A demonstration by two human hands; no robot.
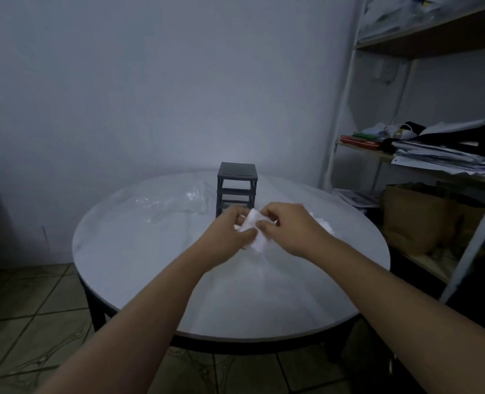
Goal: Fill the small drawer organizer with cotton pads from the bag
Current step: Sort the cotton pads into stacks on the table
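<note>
Two hands meet above the middle of a round white table (138, 280), both pinched on the same small stack of white cotton pads (253, 234). The left hand (229, 234) grips the stack's left edge between thumb and curled fingers, and the right hand (286, 228) holds its right edge, thumb on the near side and fingers over the top. The stack sits tilted between them, its lower end hanging toward the table surface, apparently not resting on it.

Just beyond the hands stands the dark grey drawer organizer (237, 183), upright, a small tower of stacked levels with a flat top; its lower part is hidden behind the hands, so whether any drawer is pulled out cannot be told. To the left of the hands and farther away, a crumpled clear plastic bag (178, 203) lies flat on the table beside the organizer. Just past the right hand, more white pads (325, 224) lie loose on the table, partly covered by the wrist. Well off to the right of the right hand, a metal shelf unit (406, 155) carries papers and dark cloth.
</note>
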